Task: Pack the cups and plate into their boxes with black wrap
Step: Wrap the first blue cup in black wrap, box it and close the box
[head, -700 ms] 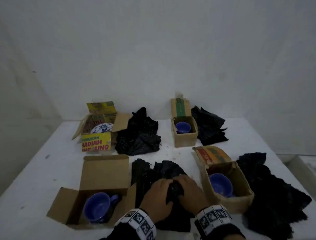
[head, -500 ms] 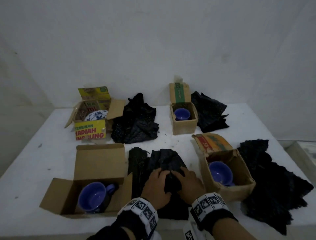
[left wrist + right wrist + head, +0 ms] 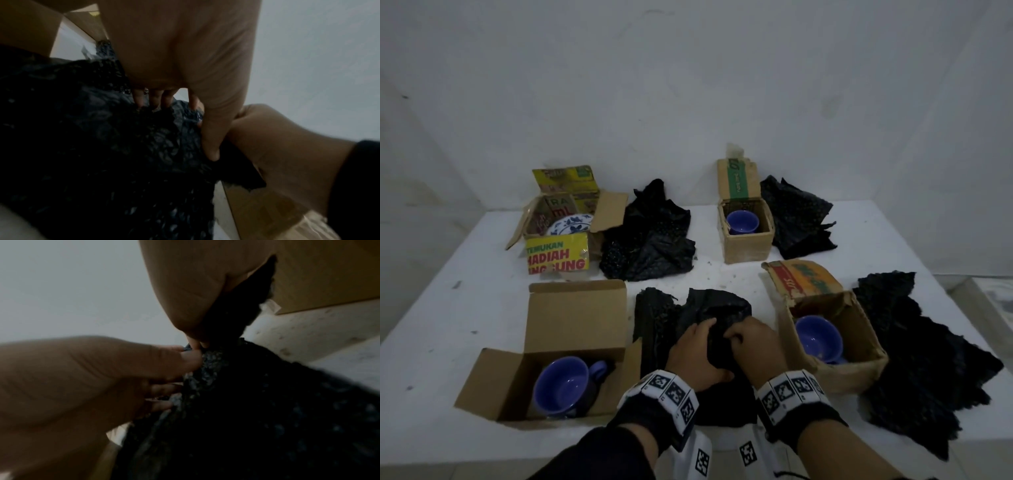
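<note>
Crumpled, bubbly black wrap [image 3: 709,318] bunched under both hands' fingers [image 3: 137,99].

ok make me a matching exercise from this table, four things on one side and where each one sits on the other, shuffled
Things:
1. patterned plate
2. handled blue cup
3. black wrap held by both hands
4. small blue cup

Places:
A. in the plain brown box at the near left
B. in the far box with the green stripe on its lid
C. on the table between the two near boxes
D. in the yellow printed box at the far left

Pairs: 1-D, 2-A, 3-C, 4-B
</note>
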A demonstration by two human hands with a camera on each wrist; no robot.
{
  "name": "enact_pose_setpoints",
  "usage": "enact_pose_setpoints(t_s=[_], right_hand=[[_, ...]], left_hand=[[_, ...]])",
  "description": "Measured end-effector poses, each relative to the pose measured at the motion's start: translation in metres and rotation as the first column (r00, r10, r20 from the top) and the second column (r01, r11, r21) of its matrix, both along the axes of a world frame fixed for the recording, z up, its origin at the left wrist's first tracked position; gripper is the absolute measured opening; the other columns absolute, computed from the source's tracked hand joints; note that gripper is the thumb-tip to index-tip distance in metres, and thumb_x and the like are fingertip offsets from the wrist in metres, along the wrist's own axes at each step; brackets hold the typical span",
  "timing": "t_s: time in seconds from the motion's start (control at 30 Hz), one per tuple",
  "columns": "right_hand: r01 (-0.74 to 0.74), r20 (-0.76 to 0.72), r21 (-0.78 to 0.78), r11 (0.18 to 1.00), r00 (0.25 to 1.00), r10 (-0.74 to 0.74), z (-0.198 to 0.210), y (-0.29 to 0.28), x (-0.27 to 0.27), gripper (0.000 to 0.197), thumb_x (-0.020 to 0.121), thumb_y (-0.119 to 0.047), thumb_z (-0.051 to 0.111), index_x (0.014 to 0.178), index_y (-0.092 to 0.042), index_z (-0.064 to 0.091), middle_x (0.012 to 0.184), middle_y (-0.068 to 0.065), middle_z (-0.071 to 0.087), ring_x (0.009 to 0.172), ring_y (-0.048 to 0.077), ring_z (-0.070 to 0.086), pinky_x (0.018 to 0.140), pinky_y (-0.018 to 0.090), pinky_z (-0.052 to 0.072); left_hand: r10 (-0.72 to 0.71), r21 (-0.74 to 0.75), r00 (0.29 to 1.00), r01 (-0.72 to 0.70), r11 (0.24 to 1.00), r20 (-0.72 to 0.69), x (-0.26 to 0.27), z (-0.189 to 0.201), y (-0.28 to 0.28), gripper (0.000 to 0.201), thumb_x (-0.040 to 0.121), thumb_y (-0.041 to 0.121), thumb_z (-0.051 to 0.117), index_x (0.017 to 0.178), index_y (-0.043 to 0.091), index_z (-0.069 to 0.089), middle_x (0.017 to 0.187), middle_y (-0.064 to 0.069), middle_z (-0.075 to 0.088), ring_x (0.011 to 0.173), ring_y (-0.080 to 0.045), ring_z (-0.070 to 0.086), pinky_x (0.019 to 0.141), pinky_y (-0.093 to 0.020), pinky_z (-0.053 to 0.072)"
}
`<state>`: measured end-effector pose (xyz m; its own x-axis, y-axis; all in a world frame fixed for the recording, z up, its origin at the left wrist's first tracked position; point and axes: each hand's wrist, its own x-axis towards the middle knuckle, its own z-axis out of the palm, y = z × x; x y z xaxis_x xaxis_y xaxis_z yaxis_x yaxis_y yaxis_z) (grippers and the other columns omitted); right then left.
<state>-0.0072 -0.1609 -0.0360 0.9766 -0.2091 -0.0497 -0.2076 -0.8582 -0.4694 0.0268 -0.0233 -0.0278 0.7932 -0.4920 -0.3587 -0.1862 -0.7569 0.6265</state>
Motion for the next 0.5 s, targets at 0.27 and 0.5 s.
enact_pose_setpoints(t_s=[0.27, 0.5], right_hand=[[0.052, 0.203, 0.409, 0.911, 0.968, -0.147, 0.051, 0.004, 0.010, 0.015, 0.082, -0.006, 0.063, 0.085, -0.019, 0.070, 0.085, -0.003, 0.069, 0.077, 0.006, 0.060, 0.075, 0.016, 0.049], [0.061, 0.092, 0.295, 0.954, 0.991, -0.092, 0.058, -0.007, 0.015, 0.020, 0.088, -0.016, 0.058, 0.106, -0.022, 0.063, 0.085, 0.001, 0.070, 0.085, 0.015, 0.062, 0.071, 0.024, 0.045]], left_hand=[[0.092, 0.014, 0.981, -0.096, 0.995, 0.170, 0.003, 0.025, -0.007, 0.107, 0.063, 0.050, 0.072, 0.145, 0.032, 0.005, 0.149, 0.001, 0.028, 0.135, -0.022, 0.033, 0.105, -0.049, 0.034], [0.139, -0.117, 0.975, -0.120, 0.986, 0.171, 0.011, 0.041, -0.004, 0.071, 0.082, 0.020, 0.056, 0.145, 0.025, 0.021, 0.148, -0.002, 0.032, 0.127, -0.024, 0.044, 0.100, -0.036, 0.041]])
